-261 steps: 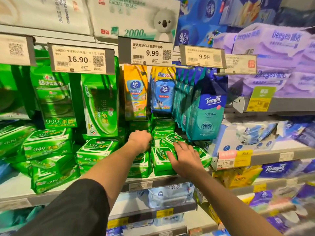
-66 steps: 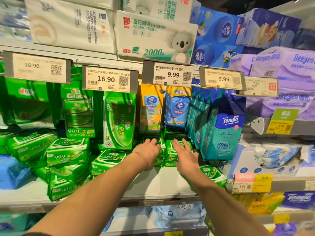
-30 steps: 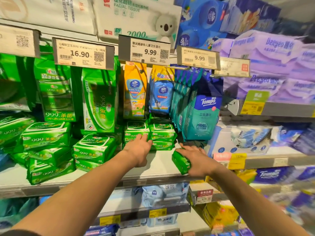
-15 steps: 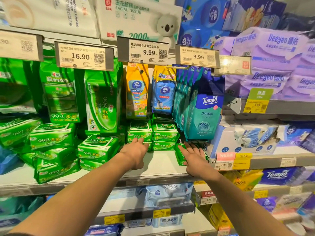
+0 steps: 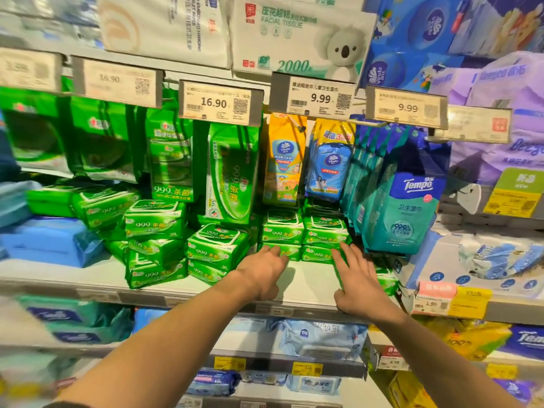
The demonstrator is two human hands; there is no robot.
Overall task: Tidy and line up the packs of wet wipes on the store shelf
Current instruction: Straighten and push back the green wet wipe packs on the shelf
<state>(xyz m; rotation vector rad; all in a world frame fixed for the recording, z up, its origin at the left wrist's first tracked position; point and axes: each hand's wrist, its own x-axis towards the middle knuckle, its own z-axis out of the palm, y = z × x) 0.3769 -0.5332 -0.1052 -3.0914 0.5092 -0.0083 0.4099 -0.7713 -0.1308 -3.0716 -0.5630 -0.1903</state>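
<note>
Store shelves are filled with packs. On the white shelf (image 5: 309, 285), small green wet wipe packs (image 5: 304, 237) are stacked in two neat piles at the back. The left hand (image 5: 263, 275) is laid flat, its fingers (image 5: 278, 252) touching the bottom left pack, nothing gripped. The right hand (image 5: 357, 282) is spread open, fingertips at the right pile. One green pack (image 5: 387, 281) lies just beside it. Teal Tempo packs (image 5: 403, 212) hang to the right.

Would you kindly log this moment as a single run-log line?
left hand: open, fingers on small green wipe packs | right hand: open, flat, covering stray green pack | shelf: front bare
</note>
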